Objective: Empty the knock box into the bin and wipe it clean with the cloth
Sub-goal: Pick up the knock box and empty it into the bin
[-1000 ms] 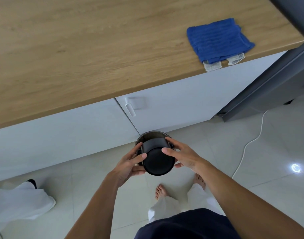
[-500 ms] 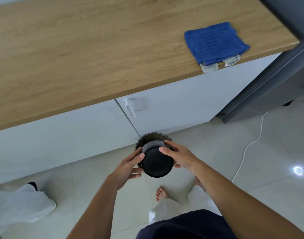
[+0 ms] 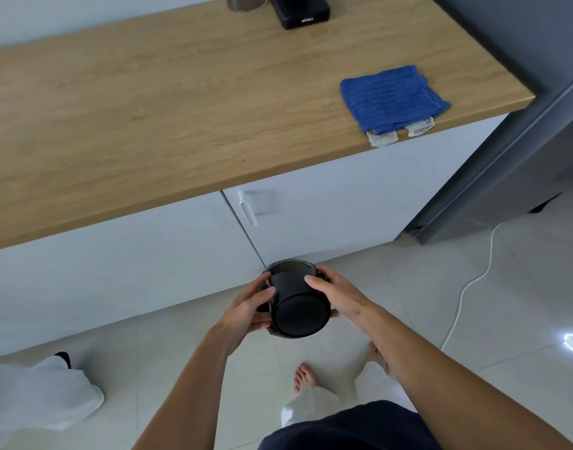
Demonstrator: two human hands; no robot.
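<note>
The black round knock box [image 3: 296, 306] is tipped over, its flat bottom facing me and its mouth pointing down and away. My left hand [image 3: 246, 308] grips its left side and my right hand [image 3: 338, 297] grips its right side, low in front of the white cabinets. Just behind the box shows a brownish round rim [image 3: 291, 264], apparently the bin; the rest of the bin is hidden by the box and my hands. The folded blue cloth [image 3: 392, 99] lies on the wooden counter [image 3: 148, 108] near its right front edge.
A black box [image 3: 299, 11] and a glass [image 3: 246, 1] stand at the counter's back. A grey fridge [image 3: 522, 157] rises on the right, with a white cable [image 3: 464, 293] on the tiled floor. Another person's white trouser leg [image 3: 35, 394] is at lower left.
Both hands keep hold of the knock box in about the same place. Its bottom has turned a little more toward me. My view has lifted, showing more of the counter's back.
</note>
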